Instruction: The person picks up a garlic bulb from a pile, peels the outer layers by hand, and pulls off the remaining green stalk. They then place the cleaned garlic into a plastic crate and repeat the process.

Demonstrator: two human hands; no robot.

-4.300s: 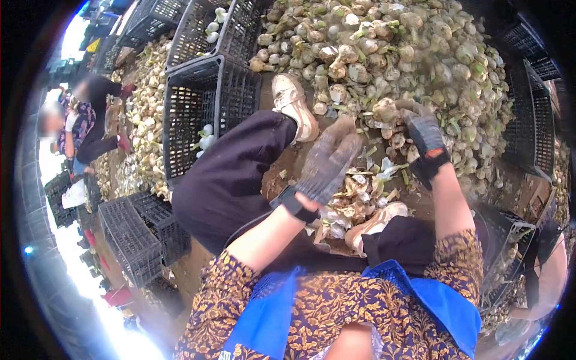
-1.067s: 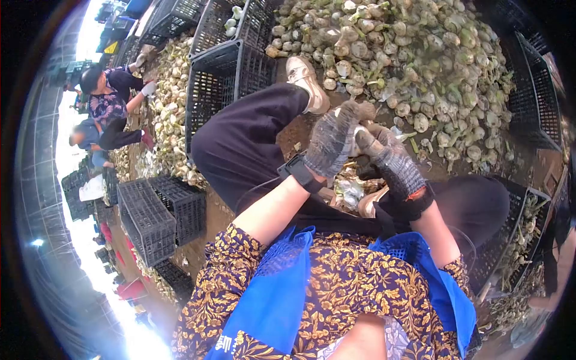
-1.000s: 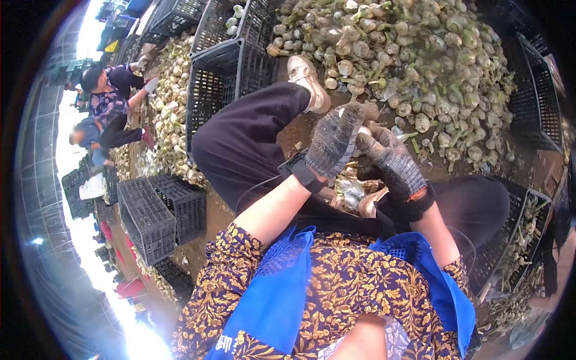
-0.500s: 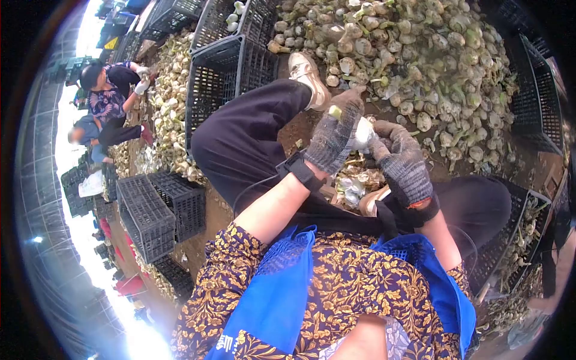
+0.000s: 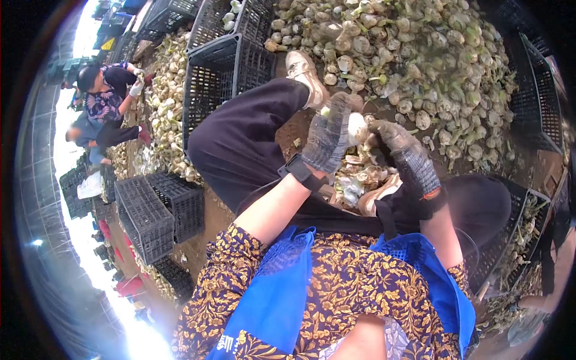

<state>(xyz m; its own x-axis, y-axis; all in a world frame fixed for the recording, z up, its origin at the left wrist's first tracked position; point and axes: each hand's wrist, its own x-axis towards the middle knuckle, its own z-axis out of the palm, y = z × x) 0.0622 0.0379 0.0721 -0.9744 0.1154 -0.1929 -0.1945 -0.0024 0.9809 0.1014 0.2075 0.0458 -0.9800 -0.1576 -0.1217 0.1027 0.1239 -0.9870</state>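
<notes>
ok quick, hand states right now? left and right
Left hand: gloved, closed around the pale bulb.
Right hand: gloved, fingers curled, at the same bulb; whether it grips it cannot be told.

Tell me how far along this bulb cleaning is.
Done: peelings lie between the shoes, and cleaned white bulbs sit in a black crate. In hand: the left hand grips a white bulb while the right hand works at it. Left: the big heap ahead remains unpeeled.
</notes>
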